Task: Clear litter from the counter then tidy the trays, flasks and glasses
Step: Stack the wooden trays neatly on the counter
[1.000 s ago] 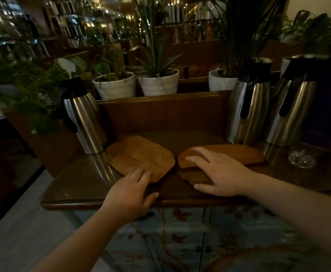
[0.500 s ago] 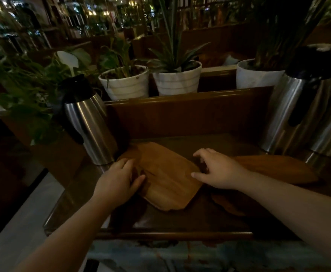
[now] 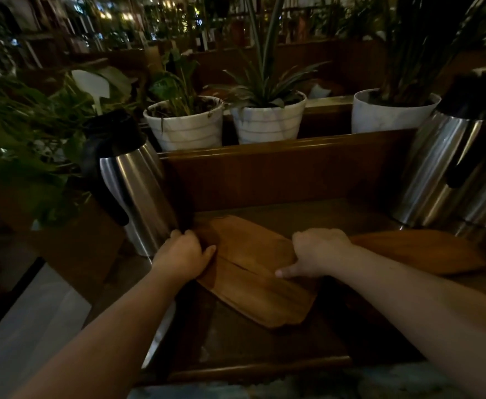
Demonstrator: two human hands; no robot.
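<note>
Dim plant-lined room; dark wooden counter (image 3: 264,349); left hand (image 3: 182,254), right hand (image 3: 316,251) fingers grasping wooden tray (image 3: 253,286).

The worktop (image 3: 264,349) is hemmed in on three sides. A steel flask (image 3: 138,191) stands at the far left corner, its base touching the left hand (image 3: 182,254), so there is no gap to pass on that side. Two more flasks (image 3: 449,168) crowd the far right corner. A wooden back wall (image 3: 279,171) closes the far edge, with potted plants (image 3: 267,116) above it. Between the flasks, the far strip of worktop lies bare and open. The middle is taken by a wooden tray (image 3: 253,283) under both hands, and a second tray (image 3: 417,251) lies to its right; whether they overlap is hard to tell in this dim light. The near strip is free.
</note>
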